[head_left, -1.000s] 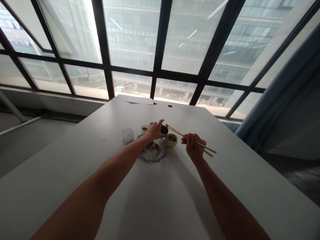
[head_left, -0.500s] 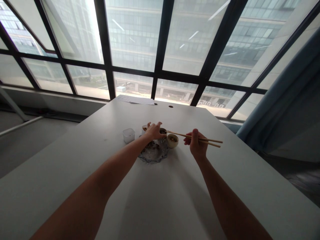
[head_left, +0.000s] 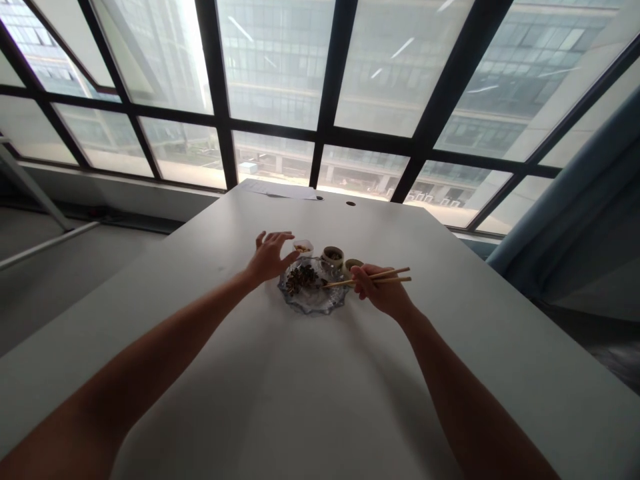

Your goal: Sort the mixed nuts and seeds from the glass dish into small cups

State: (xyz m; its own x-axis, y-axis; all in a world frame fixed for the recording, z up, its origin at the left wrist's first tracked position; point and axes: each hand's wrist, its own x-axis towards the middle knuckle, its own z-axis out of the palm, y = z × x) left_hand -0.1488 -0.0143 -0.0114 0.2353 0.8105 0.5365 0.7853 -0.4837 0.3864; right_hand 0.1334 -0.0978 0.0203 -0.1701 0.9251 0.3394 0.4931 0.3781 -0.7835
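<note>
A scalloped glass plate (head_left: 313, 303) with a heap of dark pieces lies in the middle of the white table (head_left: 320, 387). My right hand (head_left: 377, 291) is closed on a pair of wooden chopsticks (head_left: 370, 278), whose tips reach the plate's right side. My left hand (head_left: 269, 255) hovers open with spread fingers just left of the plate and hides the small clear tub there. Behind the plate stand a small square cup (head_left: 303, 248) with pale bits, a small round bowl (head_left: 333, 255) with dark filling and a second bowl (head_left: 352, 265), partly hidden by my right hand.
Sheets of paper (head_left: 280, 191) lie at the table's far edge beside a cable hole (head_left: 350, 203). Large black-framed windows rise behind the table. A blue curtain (head_left: 575, 200) hangs at the right.
My left hand let go of the dark-filled bowl and moved left, opening over the clear tub. My right hand swung the chopsticks down from the bowls to the plate.
</note>
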